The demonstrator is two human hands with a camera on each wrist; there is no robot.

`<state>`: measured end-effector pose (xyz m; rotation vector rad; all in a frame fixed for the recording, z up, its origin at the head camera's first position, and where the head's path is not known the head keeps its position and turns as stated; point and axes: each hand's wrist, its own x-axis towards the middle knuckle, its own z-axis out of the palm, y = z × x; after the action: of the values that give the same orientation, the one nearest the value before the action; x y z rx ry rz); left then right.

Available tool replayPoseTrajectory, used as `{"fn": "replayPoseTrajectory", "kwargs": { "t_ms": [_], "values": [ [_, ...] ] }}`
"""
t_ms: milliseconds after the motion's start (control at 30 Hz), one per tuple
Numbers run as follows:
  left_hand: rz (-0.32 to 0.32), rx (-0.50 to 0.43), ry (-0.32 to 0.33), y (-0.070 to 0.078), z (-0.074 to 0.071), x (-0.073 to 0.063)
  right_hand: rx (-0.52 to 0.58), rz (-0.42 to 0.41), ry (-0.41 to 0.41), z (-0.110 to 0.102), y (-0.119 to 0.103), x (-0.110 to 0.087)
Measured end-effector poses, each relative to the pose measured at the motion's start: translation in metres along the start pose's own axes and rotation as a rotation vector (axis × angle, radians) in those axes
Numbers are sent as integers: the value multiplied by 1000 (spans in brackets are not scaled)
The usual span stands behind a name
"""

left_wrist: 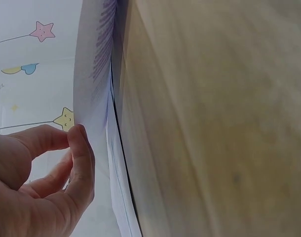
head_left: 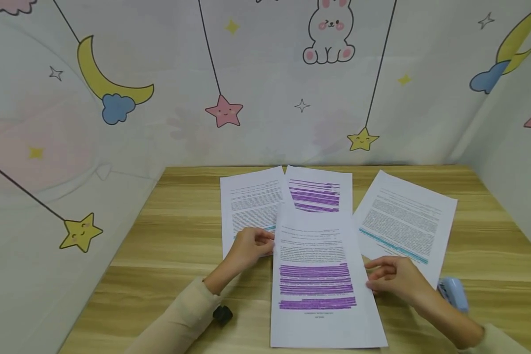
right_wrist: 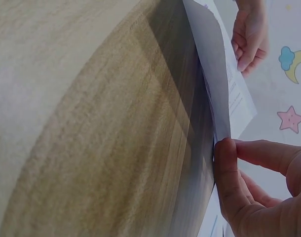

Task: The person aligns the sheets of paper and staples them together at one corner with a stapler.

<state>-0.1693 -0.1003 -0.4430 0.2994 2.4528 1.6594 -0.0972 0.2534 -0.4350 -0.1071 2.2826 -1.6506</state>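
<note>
A printed sheet of paper (head_left: 317, 250) with purple-highlighted lines is raised at the front middle of the table, its text upside down in the head view. My left hand (head_left: 251, 244) pinches its left edge between thumb and fingers. On the opposite edge, my right hand (head_left: 396, 278) pinches it the same way. The left wrist view shows the paper (left_wrist: 94, 69) standing away from the table at the fingertips (left_wrist: 77, 136). From the right wrist, the paper (right_wrist: 212, 59) curves up over the wood, casting a shadow.
Behind lie another purple-marked sheet (head_left: 320, 194), a left sheet (head_left: 252, 196) with a teal line, and a right sheet (head_left: 404, 216) with a teal band. A light blue object (head_left: 455, 294), partly hidden, sits beside my right wrist. A small black object (head_left: 222, 314) lies by my left sleeve.
</note>
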Motion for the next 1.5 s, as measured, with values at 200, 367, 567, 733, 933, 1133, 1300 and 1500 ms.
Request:
{"fn": "replayPoseTrajectory", "kwargs": {
  "t_ms": [200,367,567,733,933,1133,1300,1500],
  "values": [
    [15,27,-19,-1,-1,2,-17,3,2,0,1,0],
    [-8,67,-35,-5,-2,2,-15,25,-7,2,2,-1],
    [-37,82,-50,-8,-2,1,-32,17,-28,4,7,-1],
    [-33,82,-52,-6,-3,-1,-42,2,-39,3,8,0],
    [-28,66,-42,-3,-6,-1,-91,14,-31,2,5,0],
    [-54,38,-38,-5,-8,0,-94,16,-31,0,3,0],
    [-81,25,-32,-3,-13,-2,-93,-1,-39,-3,1,0],
    [-82,77,-6,-4,-18,-2,-134,-1,-23,-6,-3,2]
  ]
}}
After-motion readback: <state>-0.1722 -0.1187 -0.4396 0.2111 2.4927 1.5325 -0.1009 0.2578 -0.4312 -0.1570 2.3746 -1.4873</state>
